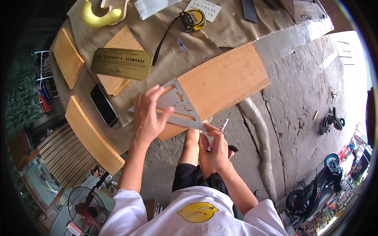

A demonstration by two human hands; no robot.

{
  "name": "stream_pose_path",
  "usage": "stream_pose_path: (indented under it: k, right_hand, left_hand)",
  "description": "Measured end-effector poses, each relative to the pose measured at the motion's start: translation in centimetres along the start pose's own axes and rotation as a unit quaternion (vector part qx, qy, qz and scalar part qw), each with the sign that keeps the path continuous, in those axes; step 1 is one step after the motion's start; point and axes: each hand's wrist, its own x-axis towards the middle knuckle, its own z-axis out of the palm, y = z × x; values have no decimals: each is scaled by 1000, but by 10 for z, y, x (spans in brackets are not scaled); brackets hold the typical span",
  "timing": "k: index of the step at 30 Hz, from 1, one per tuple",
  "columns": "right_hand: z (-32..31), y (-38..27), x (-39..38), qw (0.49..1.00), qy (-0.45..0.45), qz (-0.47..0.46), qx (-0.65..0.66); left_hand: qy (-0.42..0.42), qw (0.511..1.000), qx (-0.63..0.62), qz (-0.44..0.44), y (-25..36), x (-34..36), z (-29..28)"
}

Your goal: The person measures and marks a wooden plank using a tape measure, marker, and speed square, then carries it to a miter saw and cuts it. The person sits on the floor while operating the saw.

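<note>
A metal triangular square (183,107) lies across a long wooden board (225,78). My left hand (151,114) rests on the square’s left part, fingers curved and thumb spread apart from them. My right hand (216,151) grips a white-and-red marker pen (223,126) beside the square’s lower right corner, fingertips at that corner. To the upper left, a brass-coloured plaque (120,64) lies on a wooden block (118,86). A black phone (103,105) is left of my left hand, with curved-looking loose boards (67,58) farther left.
The cloth-covered worktable (220,27) holds a tape measure (193,19), paper (208,10) and a yellow curved object (100,19). Another board (88,131) lies at its left edge. Below are a fan (86,208), corrugated sheet (65,157), cracked concrete floor (299,110) and a two-wheeler (315,188).
</note>
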Motion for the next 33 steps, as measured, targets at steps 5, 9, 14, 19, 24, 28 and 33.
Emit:
stream_pose_path:
  k: [5,9,14,19,24,28,33]
  right_hand:
    - [2,-12,6,998,13,43,35]
    - [4,-14,5,997,14,48,59]
    - [-6,-21,12,997,11,35,74]
    - [-44,-30,40,996,62,-1,70]
    - [-126,-28,57,984,169,12,53]
    - [-195,-32,31,969,226,59,-81]
    - [-223,-44,-12,953,260,109,-107]
  left_hand:
    - [-35,992,-22,-121,-20,8,-5]
    - [-26,993,-14,-116,-22,11,0]
    - [16,994,-23,-104,-12,11,-17]
    - [29,985,-108,-133,4,41,-40]
    - [96,982,-156,-37,29,143,-35]
    - [96,981,-168,15,54,239,7]
    - [15,995,-93,-32,45,314,51]
